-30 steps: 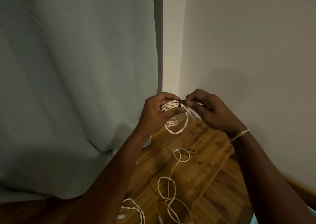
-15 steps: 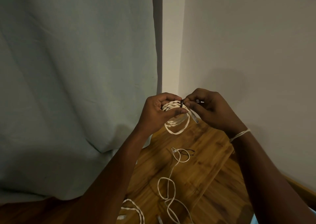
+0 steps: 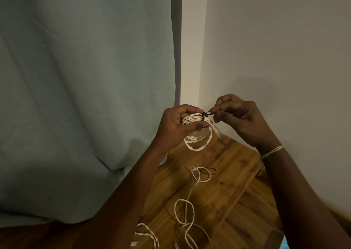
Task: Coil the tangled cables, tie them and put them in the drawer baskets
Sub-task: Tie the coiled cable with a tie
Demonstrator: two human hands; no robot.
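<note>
home room corner | pale curtain (image 3: 85,97) – plain painted wall (image 3: 275,49) | wooden tabletop (image 3: 218,182)

Wood, cloth, cord and matt paint

The worktop (image 3: 218,188) is seen to be of brown wood with streaked grain and a slight sheen. The coiled cable (image 3: 191,118) is sheathed in matt white, partly twisted like rope, and bound by a dark tie (image 3: 204,116) of smooth look. The curtain (image 3: 85,97) is of soft, creased, pale cloth. The wall (image 3: 275,49) is smooth and matt.
</note>
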